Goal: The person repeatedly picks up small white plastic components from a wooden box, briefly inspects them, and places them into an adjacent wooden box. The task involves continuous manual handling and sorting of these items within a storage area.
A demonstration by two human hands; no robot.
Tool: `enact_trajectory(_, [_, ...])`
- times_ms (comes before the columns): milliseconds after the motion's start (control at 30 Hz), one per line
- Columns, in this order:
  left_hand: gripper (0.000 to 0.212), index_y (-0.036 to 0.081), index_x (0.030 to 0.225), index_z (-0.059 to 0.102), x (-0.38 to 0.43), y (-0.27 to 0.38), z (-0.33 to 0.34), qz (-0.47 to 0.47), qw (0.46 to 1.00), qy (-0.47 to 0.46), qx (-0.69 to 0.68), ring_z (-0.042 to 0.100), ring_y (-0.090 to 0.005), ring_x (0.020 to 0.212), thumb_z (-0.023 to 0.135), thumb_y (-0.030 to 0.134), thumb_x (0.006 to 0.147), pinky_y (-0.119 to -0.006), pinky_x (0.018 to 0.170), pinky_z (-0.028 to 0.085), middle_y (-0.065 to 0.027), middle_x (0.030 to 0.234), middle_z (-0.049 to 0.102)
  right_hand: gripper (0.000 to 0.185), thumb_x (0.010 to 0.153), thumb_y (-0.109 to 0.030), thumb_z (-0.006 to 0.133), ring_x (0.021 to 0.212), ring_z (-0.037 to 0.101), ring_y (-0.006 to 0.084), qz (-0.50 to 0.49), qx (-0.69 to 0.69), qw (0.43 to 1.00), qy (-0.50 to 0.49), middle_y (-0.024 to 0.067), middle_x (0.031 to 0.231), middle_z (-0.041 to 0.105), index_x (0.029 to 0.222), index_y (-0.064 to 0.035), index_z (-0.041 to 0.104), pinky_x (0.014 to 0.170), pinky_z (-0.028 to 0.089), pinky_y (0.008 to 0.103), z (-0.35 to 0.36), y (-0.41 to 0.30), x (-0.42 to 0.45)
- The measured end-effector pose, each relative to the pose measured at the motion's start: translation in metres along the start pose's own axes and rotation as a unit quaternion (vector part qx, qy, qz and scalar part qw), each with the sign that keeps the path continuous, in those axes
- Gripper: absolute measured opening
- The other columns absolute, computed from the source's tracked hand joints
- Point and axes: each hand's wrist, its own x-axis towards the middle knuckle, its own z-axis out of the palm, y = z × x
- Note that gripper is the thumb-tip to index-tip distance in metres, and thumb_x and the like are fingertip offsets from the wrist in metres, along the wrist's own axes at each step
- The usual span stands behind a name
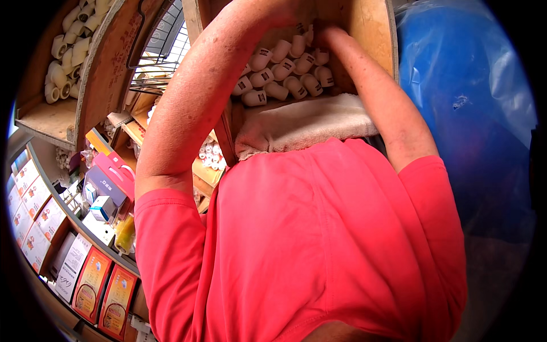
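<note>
Both my arms reach into a wooden bin holding rows of white plastic pipe elbows (283, 68), several with dark printed labels. My left hand (285, 12) is at the top edge of the view above the elbows, blurred and partly cut off. Deep in the bin, my right hand (325, 35) is in shadow beside the bin's right wall (376, 38). A pale fitting (309, 35) shows right against its fingers; whether the hand grips it is unclear. A folded, stained towel (305, 122) lies over the bin's near edge, against my red shirt.
At upper left, another wooden bin (47, 117) holds cream pipe fittings (70, 55). A black wire rack (156, 70) stands between the bins. Shelves with white boxes (36, 205) and orange boxes (92, 278) line the left. A large blue plastic-wrapped object (461, 102) stands close on the right.
</note>
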Motion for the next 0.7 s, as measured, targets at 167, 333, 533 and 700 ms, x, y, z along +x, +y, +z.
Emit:
enact_trajectory(167, [0.050,-0.005,0.118,0.057,-0.006,0.000,-0.004,0.017,1.000,-0.008,0.017,0.071,-0.0373,0.096,0.066,0.032,0.086,-0.046,0.080,0.058,-0.0224,0.101,0.072,0.042,0.083,-0.024,0.074,0.092,0.072,0.0327,-0.024,-0.080,0.996,0.014,0.0204,0.103,0.074,0.116,0.0011,0.069,0.078,0.057,0.0413,0.001,0.000,0.008])
enact_trajectory(333, [0.057,-0.005,0.123,0.054,0.003,-0.007,0.004,0.029,0.999,-0.019,0.042,0.071,-0.0360,0.100,0.070,0.033,0.085,-0.045,0.082,0.058,-0.0220,0.105,0.072,0.038,0.085,-0.020,0.070,0.090,0.071,0.0322,-0.007,-0.063,0.998,0.020,0.0207,0.102,0.074,0.116,0.0008,0.069,0.075,0.056,0.0413,0.002,-0.001,0.006])
enact_trajectory(533, [0.060,-0.005,0.125,0.053,0.001,-0.012,0.005,0.032,0.998,-0.020,0.049,0.070,-0.0352,0.102,0.072,0.034,0.083,-0.043,0.082,0.058,-0.0212,0.107,0.072,0.033,0.086,-0.015,0.068,0.082,0.071,0.0277,0.016,0.018,1.000,0.019,0.0186,0.096,0.074,0.115,0.0001,0.068,0.068,0.055,0.0410,0.003,-0.008,0.001])
enact_trajectory(700, [0.063,-0.005,0.126,0.054,0.000,-0.016,0.010,0.049,0.997,0.011,0.051,0.070,-0.0344,0.102,0.074,0.036,0.082,-0.042,0.083,0.059,-0.0202,0.106,0.071,0.033,0.084,-0.015,0.072,0.079,0.070,0.0264,0.007,0.014,1.000,-0.016,0.0175,0.094,0.073,0.113,-0.0003,0.068,0.067,0.057,0.0389,0.000,-0.002,0.003])
